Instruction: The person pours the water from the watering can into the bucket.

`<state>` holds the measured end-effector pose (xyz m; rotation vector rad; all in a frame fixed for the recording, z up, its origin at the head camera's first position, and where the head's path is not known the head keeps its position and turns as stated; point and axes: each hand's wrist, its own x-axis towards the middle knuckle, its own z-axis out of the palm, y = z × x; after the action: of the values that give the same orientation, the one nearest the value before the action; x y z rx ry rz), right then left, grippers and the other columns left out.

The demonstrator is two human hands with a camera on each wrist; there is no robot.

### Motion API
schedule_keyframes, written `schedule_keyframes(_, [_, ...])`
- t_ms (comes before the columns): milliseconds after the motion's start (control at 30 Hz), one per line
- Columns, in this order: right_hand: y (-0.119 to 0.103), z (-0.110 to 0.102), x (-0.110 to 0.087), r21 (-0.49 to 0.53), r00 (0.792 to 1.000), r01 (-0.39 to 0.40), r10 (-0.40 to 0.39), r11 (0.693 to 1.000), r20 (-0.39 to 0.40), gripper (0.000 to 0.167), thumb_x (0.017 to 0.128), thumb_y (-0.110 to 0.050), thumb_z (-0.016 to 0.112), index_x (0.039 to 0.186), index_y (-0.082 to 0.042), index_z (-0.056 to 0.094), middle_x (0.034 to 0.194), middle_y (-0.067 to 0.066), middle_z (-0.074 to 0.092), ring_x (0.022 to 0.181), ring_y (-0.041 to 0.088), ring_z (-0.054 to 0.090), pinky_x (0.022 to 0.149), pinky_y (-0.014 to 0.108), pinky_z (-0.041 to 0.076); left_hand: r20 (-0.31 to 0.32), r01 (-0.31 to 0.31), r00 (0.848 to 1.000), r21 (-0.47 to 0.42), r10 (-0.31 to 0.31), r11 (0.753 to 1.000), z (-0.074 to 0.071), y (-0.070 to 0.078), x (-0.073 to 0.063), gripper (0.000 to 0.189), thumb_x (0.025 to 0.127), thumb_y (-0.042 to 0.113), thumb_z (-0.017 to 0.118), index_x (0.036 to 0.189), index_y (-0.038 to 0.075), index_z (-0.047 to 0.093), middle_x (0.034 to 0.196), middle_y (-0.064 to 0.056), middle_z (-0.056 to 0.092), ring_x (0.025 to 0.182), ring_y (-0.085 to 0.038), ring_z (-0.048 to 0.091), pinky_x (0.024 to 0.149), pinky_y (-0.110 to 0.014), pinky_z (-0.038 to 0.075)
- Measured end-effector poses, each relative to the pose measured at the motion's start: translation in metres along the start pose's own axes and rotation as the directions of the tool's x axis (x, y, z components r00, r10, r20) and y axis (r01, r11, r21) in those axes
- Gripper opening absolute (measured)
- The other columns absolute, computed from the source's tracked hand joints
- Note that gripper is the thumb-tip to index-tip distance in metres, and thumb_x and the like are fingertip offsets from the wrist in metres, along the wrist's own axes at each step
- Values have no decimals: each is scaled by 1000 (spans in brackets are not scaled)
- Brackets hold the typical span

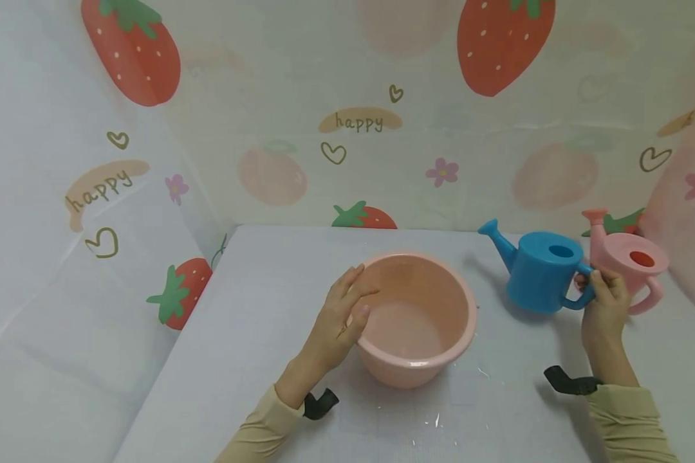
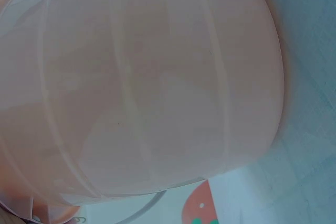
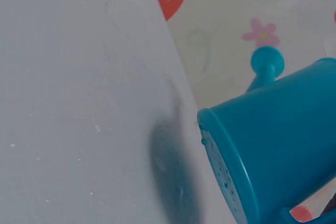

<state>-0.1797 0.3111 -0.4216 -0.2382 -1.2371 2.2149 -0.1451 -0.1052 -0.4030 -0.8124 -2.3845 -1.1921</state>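
Observation:
A pink plastic basin stands on the white table, its inside visible from above. My left hand rests on the basin's left rim, fingers over the edge. The basin's ribbed outer wall fills most of the left wrist view. With my right hand I grip the handle of a blue watering can, its spout pointing left. In the right wrist view the blue can is held off the table, its shadow beneath. Just behind my right hand is a pink watering can, partly hidden by the hand.
The white table ends at a back wall sheet printed with strawberries, hearts and flowers. Small white flecks lie on the table in front of the basin. A pink side sheet borders the right.

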Motion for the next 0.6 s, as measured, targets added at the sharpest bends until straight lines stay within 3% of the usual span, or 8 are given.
schedule_keyframes(400, [8, -10, 3, 19, 996, -75, 76, 997, -50, 17, 92, -11, 55, 103, 1, 52, 85, 7, 61, 83, 16, 55, 79, 19, 43, 8, 16, 1000, 3, -16, 1000, -1, 2, 0, 32, 93, 25, 43, 120, 18, 57, 148, -5, 32, 139, -29, 23, 101, -60, 31])
schedule_keyframes(600, [11, -12, 4, 49, 995, -72, 76, 996, -63, 15, 91, -9, 55, 102, 1, 54, 84, 8, 61, 80, 17, 56, 77, 21, 42, 8, 19, 1000, 1, -19, 1000, -1, 2, 0, 31, 92, 23, 44, 121, 20, 57, 149, -5, 31, 139, -27, 22, 102, -59, 30])
